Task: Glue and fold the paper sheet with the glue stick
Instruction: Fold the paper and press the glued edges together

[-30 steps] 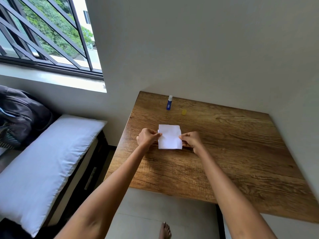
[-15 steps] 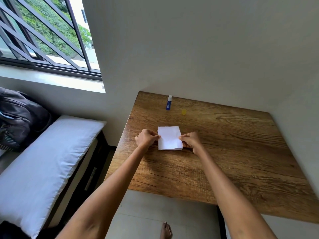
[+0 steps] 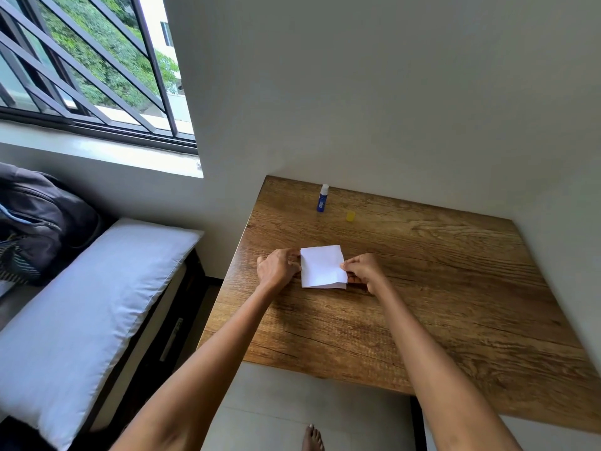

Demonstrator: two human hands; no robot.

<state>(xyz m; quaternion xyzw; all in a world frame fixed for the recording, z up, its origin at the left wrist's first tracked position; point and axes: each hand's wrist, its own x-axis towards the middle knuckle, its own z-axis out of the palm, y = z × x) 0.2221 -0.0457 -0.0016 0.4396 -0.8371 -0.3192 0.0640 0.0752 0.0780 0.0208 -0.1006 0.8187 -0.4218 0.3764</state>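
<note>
A small folded white paper sheet [image 3: 321, 266] lies on the wooden table [image 3: 439, 288]. My left hand [image 3: 278, 266] pinches its left edge near the top corner. My right hand [image 3: 362, 270] pinches its right edge, where the upper layer lifts slightly off the lower one. A blue glue stick [image 3: 322, 198] stands upright and uncapped at the table's far edge, well beyond the paper. Its yellow cap [image 3: 350, 216] sits on the table just to the right of it.
Walls border the table at the back and right. To the left are a white pillow [image 3: 84, 317] on a bed, a dark bag [image 3: 39, 219] and a barred window [image 3: 81, 66]. My bare foot [image 3: 312, 437] is on the floor below the table's near edge.
The paper and both hands have stayed in nearly the same place. The paper's right edge now lifts a little more between my right fingers.
</note>
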